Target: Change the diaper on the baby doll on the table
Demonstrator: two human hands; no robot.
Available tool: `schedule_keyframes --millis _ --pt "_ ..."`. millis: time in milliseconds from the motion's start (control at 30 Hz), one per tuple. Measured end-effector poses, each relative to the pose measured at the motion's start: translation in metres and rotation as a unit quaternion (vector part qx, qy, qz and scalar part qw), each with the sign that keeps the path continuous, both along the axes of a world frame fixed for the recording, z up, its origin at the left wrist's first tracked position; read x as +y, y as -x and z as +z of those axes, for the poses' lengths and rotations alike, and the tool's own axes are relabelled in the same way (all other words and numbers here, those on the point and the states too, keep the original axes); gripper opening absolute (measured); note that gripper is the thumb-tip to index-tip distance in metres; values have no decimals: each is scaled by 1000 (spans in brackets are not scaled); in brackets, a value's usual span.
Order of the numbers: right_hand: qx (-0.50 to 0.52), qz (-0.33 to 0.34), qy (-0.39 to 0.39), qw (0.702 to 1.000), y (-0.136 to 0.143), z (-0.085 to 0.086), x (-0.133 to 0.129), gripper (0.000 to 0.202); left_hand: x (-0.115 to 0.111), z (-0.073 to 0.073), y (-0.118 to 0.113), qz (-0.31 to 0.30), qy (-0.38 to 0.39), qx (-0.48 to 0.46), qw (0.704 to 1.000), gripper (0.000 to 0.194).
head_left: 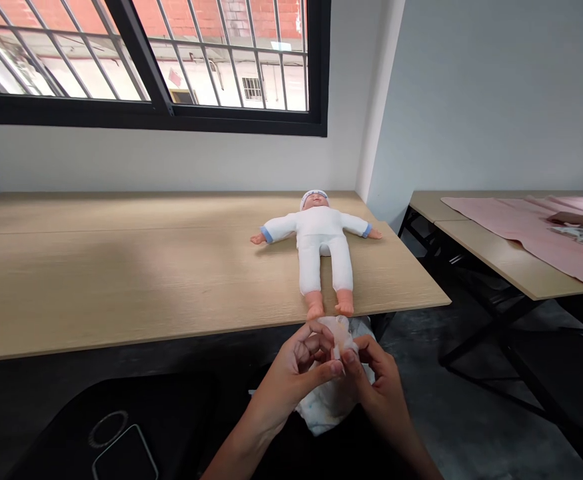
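Observation:
My left hand (pixel 304 367) and my right hand (pixel 374 373) are close together in front of the table's near edge. Between them they pinch a small white cloth piece (pixel 342 337), its shape partly hidden by the fingers. Below it, a whitish bundle (pixel 321 407) with faint coloured marks lies on my lap. Just beyond my hands, a baby doll (pixel 321 233) in a white suit with blue cuffs and a patterned cap lies on its back on the table, arms spread and bare feet at the edge.
The wooden table (pixel 121 287) stands under a barred window. At the lower left, a phone (pixel 125 455) and a ring-shaped item (pixel 108 429) rest on a black seat. On the right table, a person's hand (pixel 566 218) touches white items on a pink cloth (pixel 536 233).

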State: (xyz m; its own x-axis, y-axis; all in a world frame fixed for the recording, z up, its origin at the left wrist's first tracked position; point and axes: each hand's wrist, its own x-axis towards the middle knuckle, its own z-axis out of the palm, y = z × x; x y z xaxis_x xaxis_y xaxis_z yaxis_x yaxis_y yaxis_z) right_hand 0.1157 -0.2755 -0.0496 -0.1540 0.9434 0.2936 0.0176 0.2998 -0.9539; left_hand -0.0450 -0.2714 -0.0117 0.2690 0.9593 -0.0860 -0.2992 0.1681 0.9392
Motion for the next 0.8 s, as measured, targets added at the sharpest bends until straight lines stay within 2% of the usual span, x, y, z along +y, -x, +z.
schedule_keyframes --millis 333,667,800 --pt "19 -29 27 999 4 -4 -1 30 4 -6 -1 0 5 -38 999 39" --pt "34 -24 33 999 7 -6 1 31 4 -8 0 23 14 -15 1000 38" --pt "61 -15 40 997 6 -13 3 27 3 -3 -1 19 -25 19 999 33"
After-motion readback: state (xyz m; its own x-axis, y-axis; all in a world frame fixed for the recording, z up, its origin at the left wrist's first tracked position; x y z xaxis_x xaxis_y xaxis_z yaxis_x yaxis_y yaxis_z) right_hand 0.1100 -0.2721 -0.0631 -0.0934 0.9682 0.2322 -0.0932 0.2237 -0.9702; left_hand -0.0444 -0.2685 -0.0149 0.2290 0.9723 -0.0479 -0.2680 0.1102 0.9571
